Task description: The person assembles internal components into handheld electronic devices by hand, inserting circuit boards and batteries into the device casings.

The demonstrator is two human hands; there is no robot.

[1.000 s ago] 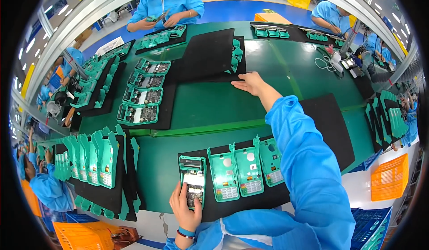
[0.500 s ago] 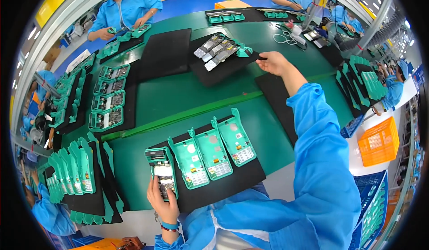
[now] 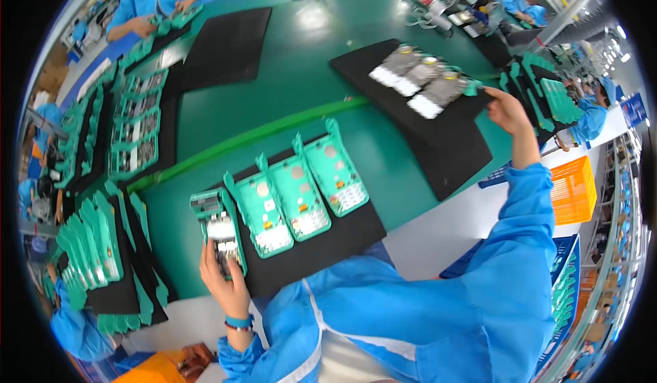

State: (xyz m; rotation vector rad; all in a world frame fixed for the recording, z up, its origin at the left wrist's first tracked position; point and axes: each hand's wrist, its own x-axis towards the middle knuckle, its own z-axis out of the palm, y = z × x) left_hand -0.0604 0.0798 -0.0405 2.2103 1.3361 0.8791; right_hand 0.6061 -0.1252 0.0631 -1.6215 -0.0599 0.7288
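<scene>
My left hand point(image 3: 224, 288) grips the lower end of a green plastic housing point(image 3: 239, 236) with a circuit board fitted in it, fingers and thumb across the lower part. Beside it stand several similar green housings point(image 3: 301, 202) with white keypads at their near ends, in a row on a black mat point(image 3: 315, 253). Out to the right, my right hand point(image 3: 510, 115) pinches the corner of another black mat point(image 3: 373, 61). Several loose circuit boards point(image 3: 431, 85) and a small green part point(image 3: 472, 87) lie on that mat. It overlaps a further black mat point(image 3: 452, 157).
At the left, mats carry green housings with boards point(image 3: 140, 120) and stacked green housings point(image 3: 92, 243). A bare black mat point(image 3: 229, 44) lies at the back. Co-workers point(image 3: 161, 0) sit around the green table. An orange crate point(image 3: 573, 190) and a blue crate point(image 3: 564, 294) stand at the right.
My right hand has moved right and nearer, drawing the mat with the circuit boards from the far middle onto the right-hand mat. My left hand stays on its housing; the whole view has shifted.
</scene>
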